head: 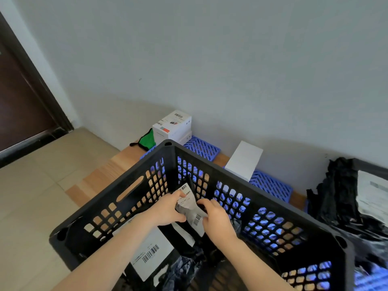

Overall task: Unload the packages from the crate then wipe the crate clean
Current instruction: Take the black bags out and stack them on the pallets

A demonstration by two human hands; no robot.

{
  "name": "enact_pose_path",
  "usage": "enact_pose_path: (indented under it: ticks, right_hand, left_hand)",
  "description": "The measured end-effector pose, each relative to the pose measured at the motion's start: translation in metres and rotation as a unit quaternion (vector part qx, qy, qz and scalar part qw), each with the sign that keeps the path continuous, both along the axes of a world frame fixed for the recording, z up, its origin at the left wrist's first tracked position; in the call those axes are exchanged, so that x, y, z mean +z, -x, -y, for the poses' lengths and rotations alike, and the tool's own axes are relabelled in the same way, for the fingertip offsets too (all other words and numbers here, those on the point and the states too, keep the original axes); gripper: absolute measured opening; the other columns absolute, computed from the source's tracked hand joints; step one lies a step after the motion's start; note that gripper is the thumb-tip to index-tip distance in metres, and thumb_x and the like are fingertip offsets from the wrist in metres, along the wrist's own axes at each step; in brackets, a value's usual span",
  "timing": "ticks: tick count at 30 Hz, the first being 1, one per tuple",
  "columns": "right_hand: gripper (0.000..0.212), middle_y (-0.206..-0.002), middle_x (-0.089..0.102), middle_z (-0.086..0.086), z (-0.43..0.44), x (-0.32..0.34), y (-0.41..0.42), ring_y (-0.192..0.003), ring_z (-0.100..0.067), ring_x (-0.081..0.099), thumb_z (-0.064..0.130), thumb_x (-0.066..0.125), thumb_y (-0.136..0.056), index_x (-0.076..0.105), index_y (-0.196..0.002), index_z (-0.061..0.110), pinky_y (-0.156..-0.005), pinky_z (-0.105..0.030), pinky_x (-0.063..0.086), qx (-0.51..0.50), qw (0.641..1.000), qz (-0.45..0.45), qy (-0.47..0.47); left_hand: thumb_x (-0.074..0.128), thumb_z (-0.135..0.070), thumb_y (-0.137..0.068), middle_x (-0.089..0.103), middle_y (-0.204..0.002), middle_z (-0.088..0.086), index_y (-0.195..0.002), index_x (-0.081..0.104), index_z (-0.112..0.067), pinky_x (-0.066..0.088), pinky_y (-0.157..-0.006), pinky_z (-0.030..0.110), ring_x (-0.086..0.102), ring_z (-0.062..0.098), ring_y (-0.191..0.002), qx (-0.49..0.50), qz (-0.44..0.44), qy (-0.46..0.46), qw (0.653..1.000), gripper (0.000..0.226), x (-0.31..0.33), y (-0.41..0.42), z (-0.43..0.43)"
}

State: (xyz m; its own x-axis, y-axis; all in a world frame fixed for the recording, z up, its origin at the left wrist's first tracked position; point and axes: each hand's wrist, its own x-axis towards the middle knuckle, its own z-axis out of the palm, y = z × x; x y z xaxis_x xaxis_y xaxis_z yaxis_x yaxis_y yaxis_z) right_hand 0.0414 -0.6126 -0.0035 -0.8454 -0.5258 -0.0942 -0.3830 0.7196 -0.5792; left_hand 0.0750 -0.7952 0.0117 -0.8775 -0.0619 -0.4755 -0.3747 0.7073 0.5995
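A black perforated plastic crate (130, 186) fills the lower middle of the view. Both my hands reach inside it. My left hand (168, 211) and my right hand (218, 219) grip a small black package with white barcode labels (190, 208), held upright between them near the crate's far wall. Under my left forearm lies a flat package with a large white barcode label (151, 255). Crumpled black plastic bags (182, 271) lie on the crate floor near me.
Behind the crate are blue lattice trays (270, 185) on a wooden surface, a white labelled box (173, 127), a plain white box (244, 159) and a green cloth (148, 139). A heap of black bagged packages (340, 192) lies at right. A dark door is at left.
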Motion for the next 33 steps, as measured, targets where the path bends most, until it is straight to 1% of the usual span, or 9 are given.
enact_pose_path:
  ticks: [3, 7, 11, 14, 18, 22, 26, 30, 33]
  right_hand:
    - [0.055, -0.123, 0.051, -0.005, -0.011, 0.020, -0.006, -0.110, -0.021, 0.052, -0.009, 0.048, -0.083, 0.053, -0.130, 0.018, -0.087, -0.027, 0.045, -0.005, 0.999, -0.006, 0.043]
    - [0.054, -0.128, 0.049, -0.001, -0.037, 0.053, -0.023, -0.116, -0.015, 0.050, -0.008, 0.046, -0.085, 0.053, -0.131, 0.018, -0.085, -0.012, 0.037, -0.024, 0.996, -0.025, 0.086]
    - [0.049, -0.122, 0.050, 0.002, -0.076, 0.094, -0.045, -0.107, -0.007, 0.050, -0.003, 0.049, -0.088, 0.053, -0.129, 0.021, -0.068, -0.001, 0.040, -0.072, 0.980, -0.057, 0.178]
    - [0.046, -0.117, 0.051, 0.002, -0.115, 0.126, -0.064, -0.108, -0.009, 0.052, -0.003, 0.051, -0.087, 0.056, -0.127, 0.021, -0.069, 0.003, 0.038, -0.124, 0.954, -0.069, 0.265]
    - [0.046, -0.110, 0.050, 0.004, -0.180, 0.159, -0.090, -0.104, -0.008, 0.052, -0.003, 0.049, -0.088, 0.056, -0.125, 0.023, -0.073, -0.008, 0.043, -0.168, 0.919, -0.093, 0.344]
    - [0.045, -0.114, 0.052, 0.009, -0.253, 0.180, -0.109, -0.099, 0.004, 0.053, 0.000, 0.052, -0.089, 0.053, -0.125, 0.028, -0.073, -0.004, 0.044, -0.227, 0.882, -0.130, 0.391]
    - [0.048, -0.120, 0.054, 0.011, -0.326, 0.189, -0.120, -0.099, 0.010, 0.052, 0.004, 0.054, -0.090, 0.049, -0.131, 0.028, -0.070, -0.002, 0.045, -0.291, 0.851, -0.143, 0.414]
    - [0.053, -0.126, 0.055, 0.012, -0.391, 0.188, -0.130, -0.111, -0.005, 0.055, 0.010, 0.057, -0.091, 0.043, -0.138, 0.029, -0.086, -0.019, 0.050, -0.335, 0.842, -0.138, 0.400]
    - [0.057, -0.120, 0.059, 0.014, -0.431, 0.177, -0.136, -0.108, -0.006, 0.056, 0.012, 0.059, -0.090, 0.040, -0.140, 0.032, -0.083, -0.019, 0.051, -0.360, 0.846, -0.131, 0.371]
  left_hand:
    - [0.076, -0.023, -0.080, 0.047, -0.130, 0.002, -0.142, 0.036, -0.025, 0.045, -0.101, 0.033, 0.049, 0.019, -0.120, 0.025, -0.035, 0.015, 0.999, 0.074, 0.018, -0.018, -0.010]
    - [0.071, -0.021, -0.086, 0.048, -0.128, 0.005, -0.142, 0.037, -0.023, 0.046, -0.098, 0.031, 0.052, 0.018, -0.114, 0.055, -0.075, 0.035, 0.995, 0.066, 0.043, -0.043, -0.032]
    - [0.067, -0.038, -0.089, 0.051, -0.116, -0.001, -0.141, 0.035, -0.034, 0.050, -0.088, 0.029, 0.061, 0.011, -0.094, 0.090, -0.133, 0.047, 0.986, 0.061, 0.071, -0.071, -0.070]
    - [0.066, -0.045, -0.088, 0.053, -0.110, -0.003, -0.144, 0.029, -0.042, 0.051, -0.086, 0.027, 0.064, 0.011, -0.089, 0.101, -0.178, 0.010, 0.979, 0.067, 0.094, -0.089, -0.113]
    - [0.068, -0.042, -0.088, 0.056, -0.116, -0.005, -0.146, 0.025, -0.046, 0.048, -0.078, 0.016, 0.068, 0.008, -0.086, 0.086, -0.239, -0.063, 0.965, 0.072, 0.126, -0.104, -0.187]
    - [0.076, -0.031, -0.083, 0.054, -0.121, -0.010, -0.142, 0.029, -0.045, 0.049, -0.070, 0.012, 0.066, 0.003, -0.090, 0.052, -0.309, -0.111, 0.943, 0.077, 0.150, -0.107, -0.263]
    - [0.082, -0.026, -0.076, 0.055, -0.127, -0.011, -0.141, 0.040, -0.036, 0.052, -0.079, 0.019, 0.060, 0.006, -0.103, 0.012, -0.353, -0.134, 0.926, 0.078, 0.159, -0.098, -0.335]
    - [0.084, -0.022, -0.073, 0.054, -0.125, -0.019, -0.136, 0.046, -0.033, 0.047, -0.095, 0.025, 0.053, 0.000, -0.113, -0.023, -0.373, -0.155, 0.915, 0.075, 0.156, -0.087, -0.402]
    - [0.083, -0.017, -0.074, 0.053, -0.124, -0.021, -0.132, 0.047, -0.036, 0.043, -0.099, 0.024, 0.050, 0.001, -0.116, -0.036, -0.378, -0.160, 0.911, 0.071, 0.145, -0.082, -0.446]
